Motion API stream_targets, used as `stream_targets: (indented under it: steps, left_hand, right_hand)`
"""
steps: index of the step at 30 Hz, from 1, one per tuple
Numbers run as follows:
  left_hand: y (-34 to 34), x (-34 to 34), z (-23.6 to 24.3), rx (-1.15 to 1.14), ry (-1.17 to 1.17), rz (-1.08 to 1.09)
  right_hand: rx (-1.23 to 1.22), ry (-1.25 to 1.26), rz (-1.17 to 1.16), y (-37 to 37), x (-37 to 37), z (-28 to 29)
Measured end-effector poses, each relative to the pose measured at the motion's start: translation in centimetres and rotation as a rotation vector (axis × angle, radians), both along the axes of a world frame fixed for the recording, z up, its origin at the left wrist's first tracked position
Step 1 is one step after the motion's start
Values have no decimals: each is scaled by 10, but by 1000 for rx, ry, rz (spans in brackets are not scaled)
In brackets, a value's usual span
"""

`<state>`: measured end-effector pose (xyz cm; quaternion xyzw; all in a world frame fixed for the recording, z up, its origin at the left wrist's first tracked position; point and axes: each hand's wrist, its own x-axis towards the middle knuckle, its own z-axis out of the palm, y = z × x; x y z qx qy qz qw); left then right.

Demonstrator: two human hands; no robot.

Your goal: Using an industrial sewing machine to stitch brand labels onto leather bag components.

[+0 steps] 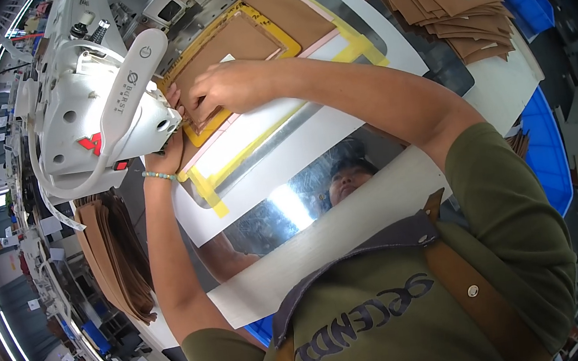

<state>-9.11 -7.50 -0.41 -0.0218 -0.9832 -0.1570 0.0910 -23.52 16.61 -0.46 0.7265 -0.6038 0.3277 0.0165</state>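
Note:
A brown fabric piece [224, 39] lies inside a yellow clamp frame [285, 44] beside the white sewing machine head [117, 107]. My right hand [232, 87] rests over the frame's near left part, its fingers bent down and drawn together against the fabric; what lies between them is hidden. My left hand [173, 151], with a beaded bracelet at the wrist, reaches under and beside the machine head. Its fingertips show stretched out at the frame's left edge, while the head covers part of the hand. A small white label [227, 58] sits on the fabric near my right hand.
Yellow tape [256, 143] borders the white sheet under the frame. A shiny metal plate [285, 206] lies nearer me. Stacked brown pieces [451, 9] are at the far right, more brown pieces [115, 254] at the left. Blue bins [546, 151] stand at the right.

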Motion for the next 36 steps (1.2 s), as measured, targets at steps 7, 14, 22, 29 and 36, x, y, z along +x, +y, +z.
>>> stream_targets:
  steps: [7, 14, 22, 29, 36]
  left_hand:
    - [-7, -12, -5, 283, 90, -44]
    - [-24, -14, -8, 113, 136, -229]
    - [-26, -4, -12, 171, 91, -191]
    - [-64, -1, -43, 78, -118, -14]
    - [-119, -11, -97, 13, 17, -34]
  right_hand:
    - [14, 43, -24, 1, -2, 1]
    - [59, 52, -19, -1, -1, 6]
    - [113, 92, -39, -3, -2, 8]
    - [127, 88, -51, -9, -7, 0]
    - [122, 75, -46, -17, 0, 8]
